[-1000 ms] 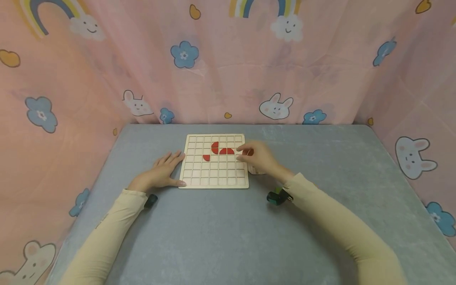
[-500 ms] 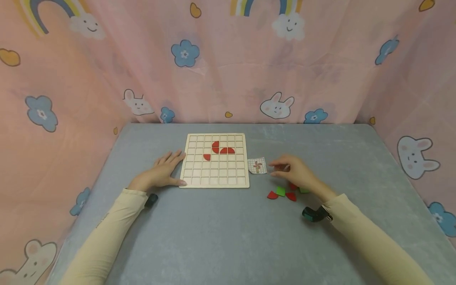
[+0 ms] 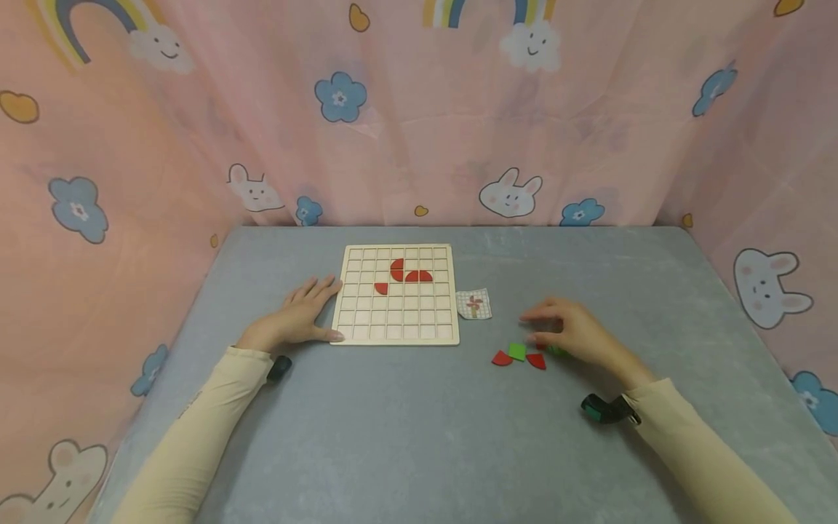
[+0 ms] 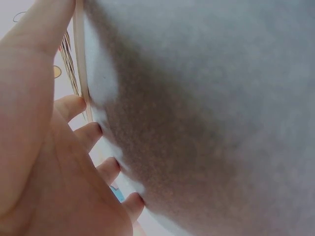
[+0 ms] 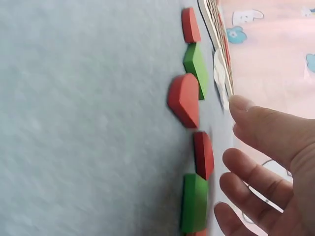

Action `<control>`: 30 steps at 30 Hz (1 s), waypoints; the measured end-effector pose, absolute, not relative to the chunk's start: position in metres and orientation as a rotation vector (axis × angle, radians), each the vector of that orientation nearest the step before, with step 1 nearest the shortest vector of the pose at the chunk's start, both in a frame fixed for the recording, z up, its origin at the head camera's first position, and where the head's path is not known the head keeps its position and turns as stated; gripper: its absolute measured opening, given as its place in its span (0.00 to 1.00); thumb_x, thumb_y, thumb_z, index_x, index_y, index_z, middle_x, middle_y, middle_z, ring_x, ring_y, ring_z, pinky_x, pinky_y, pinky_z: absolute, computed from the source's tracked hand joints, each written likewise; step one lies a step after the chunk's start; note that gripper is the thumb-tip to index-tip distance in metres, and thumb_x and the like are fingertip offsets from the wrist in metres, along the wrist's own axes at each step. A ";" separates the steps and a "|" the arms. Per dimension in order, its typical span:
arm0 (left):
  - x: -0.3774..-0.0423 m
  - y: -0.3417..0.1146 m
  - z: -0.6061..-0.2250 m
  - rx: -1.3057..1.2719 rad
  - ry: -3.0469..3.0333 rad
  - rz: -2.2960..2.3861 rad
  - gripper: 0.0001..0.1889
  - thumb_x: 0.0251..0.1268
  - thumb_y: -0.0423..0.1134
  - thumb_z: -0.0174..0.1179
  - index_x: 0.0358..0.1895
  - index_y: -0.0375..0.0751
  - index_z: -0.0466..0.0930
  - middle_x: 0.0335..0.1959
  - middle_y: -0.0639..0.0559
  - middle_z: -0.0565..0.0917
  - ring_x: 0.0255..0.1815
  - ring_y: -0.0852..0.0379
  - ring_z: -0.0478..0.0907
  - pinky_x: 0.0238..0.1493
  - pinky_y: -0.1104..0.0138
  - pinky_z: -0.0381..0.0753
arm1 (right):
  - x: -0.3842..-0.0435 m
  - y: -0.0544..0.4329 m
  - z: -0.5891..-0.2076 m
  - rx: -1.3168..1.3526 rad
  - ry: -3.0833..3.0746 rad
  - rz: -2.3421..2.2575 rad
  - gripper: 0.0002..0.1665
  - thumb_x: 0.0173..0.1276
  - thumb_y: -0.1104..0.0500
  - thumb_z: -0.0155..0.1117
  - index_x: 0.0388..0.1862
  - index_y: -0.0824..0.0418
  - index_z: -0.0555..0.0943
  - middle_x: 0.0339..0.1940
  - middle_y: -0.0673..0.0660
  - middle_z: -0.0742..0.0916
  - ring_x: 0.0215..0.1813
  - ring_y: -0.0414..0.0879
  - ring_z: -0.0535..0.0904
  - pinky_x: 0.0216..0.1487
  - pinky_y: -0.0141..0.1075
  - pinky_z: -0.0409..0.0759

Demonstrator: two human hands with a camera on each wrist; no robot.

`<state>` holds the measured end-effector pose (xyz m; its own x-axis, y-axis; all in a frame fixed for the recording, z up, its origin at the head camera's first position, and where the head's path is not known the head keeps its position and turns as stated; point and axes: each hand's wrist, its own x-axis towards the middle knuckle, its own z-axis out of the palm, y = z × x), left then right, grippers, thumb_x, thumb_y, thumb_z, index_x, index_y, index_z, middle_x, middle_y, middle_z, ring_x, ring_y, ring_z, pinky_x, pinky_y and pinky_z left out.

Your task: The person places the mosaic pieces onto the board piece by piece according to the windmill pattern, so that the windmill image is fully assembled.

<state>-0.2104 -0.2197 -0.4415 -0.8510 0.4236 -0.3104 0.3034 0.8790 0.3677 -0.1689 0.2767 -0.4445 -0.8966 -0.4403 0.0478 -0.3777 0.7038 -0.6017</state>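
Note:
In the head view my left hand [image 3: 291, 320] lies spread at the left side of a wooden grid board [image 3: 393, 313], thumb at its near corner and fingertips along the edge. Several red quarter-circle pieces [image 3: 397, 270] sit in the board's cells. My right hand [image 3: 569, 331] hovers with loosely bent fingers, thumb apart from them and nothing between. Under and beside it are loose pieces: a red quarter-circle [image 3: 502, 358], a green square [image 3: 517, 352] and another red quarter-circle [image 3: 537, 361]. In the right wrist view, a further green piece [image 5: 195, 204] and red piece [image 5: 204, 155] lie near the fingers.
A small paper card [image 3: 474, 304] with a grid and a printed red pinwheel figure lies against the board's right edge. All stands on a grey cloth-covered table [image 3: 406, 422]. A pink patterned curtain [image 3: 419, 145] hangs behind and on both sides.
My right hand has moved from the board's right edge rightward to above the loose pieces, uncovering the card and several pieces. My left hand and the red pieces on the board stay as they were.

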 end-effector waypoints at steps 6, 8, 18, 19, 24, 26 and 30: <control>-0.211 -0.219 -0.442 0.529 2.656 0.436 0.59 0.54 0.64 0.67 0.81 0.47 0.40 0.83 0.42 0.39 0.83 0.34 0.32 0.76 0.34 0.39 | -0.157 0.270 -0.453 -0.761 2.878 -0.866 0.19 0.55 0.52 0.78 0.48 0.50 0.88 0.47 0.50 0.86 0.51 0.47 0.78 0.52 0.43 0.76; -0.211 -0.219 -0.442 0.531 2.657 0.431 0.59 0.54 0.64 0.67 0.81 0.47 0.40 0.83 0.43 0.39 0.83 0.34 0.32 0.76 0.34 0.38 | -0.154 0.264 -0.455 -0.803 2.882 -0.848 0.19 0.54 0.51 0.79 0.47 0.48 0.89 0.48 0.50 0.85 0.52 0.47 0.77 0.53 0.45 0.75; -0.211 -0.220 -0.442 0.546 2.667 0.442 0.58 0.55 0.62 0.67 0.81 0.45 0.41 0.83 0.41 0.40 0.82 0.32 0.32 0.76 0.34 0.38 | -0.145 0.246 -0.463 -0.892 2.907 -0.829 0.17 0.50 0.49 0.81 0.41 0.48 0.90 0.48 0.52 0.84 0.53 0.49 0.76 0.52 0.45 0.73; -0.211 -0.220 -0.442 0.547 2.667 0.442 0.58 0.55 0.62 0.67 0.81 0.45 0.41 0.83 0.41 0.40 0.82 0.32 0.32 0.76 0.34 0.38 | -0.145 0.245 -0.463 -0.901 2.913 -0.834 0.17 0.50 0.50 0.81 0.40 0.48 0.90 0.48 0.52 0.84 0.52 0.50 0.76 0.51 0.44 0.74; -0.210 -0.220 -0.440 0.540 2.663 0.442 0.58 0.55 0.61 0.68 0.81 0.45 0.41 0.83 0.41 0.40 0.82 0.32 0.32 0.76 0.34 0.38 | -0.145 0.243 -0.464 -0.934 2.928 -0.874 0.15 0.49 0.53 0.82 0.38 0.49 0.91 0.46 0.54 0.85 0.49 0.48 0.76 0.41 0.34 0.75; -0.210 -0.220 -0.439 0.536 2.661 0.444 0.58 0.55 0.61 0.68 0.81 0.45 0.41 0.83 0.41 0.40 0.82 0.32 0.32 0.76 0.34 0.38 | -0.145 0.243 -0.464 -0.943 2.929 -0.886 0.14 0.48 0.54 0.82 0.37 0.49 0.91 0.46 0.54 0.85 0.49 0.47 0.75 0.39 0.32 0.75; -0.210 -0.220 -0.439 0.538 2.661 0.440 0.58 0.55 0.61 0.68 0.81 0.44 0.41 0.83 0.41 0.40 0.82 0.32 0.32 0.76 0.34 0.38 | -0.145 0.242 -0.463 -0.962 2.929 -0.890 0.14 0.47 0.55 0.83 0.35 0.49 0.91 0.45 0.54 0.85 0.48 0.46 0.75 0.39 0.31 0.76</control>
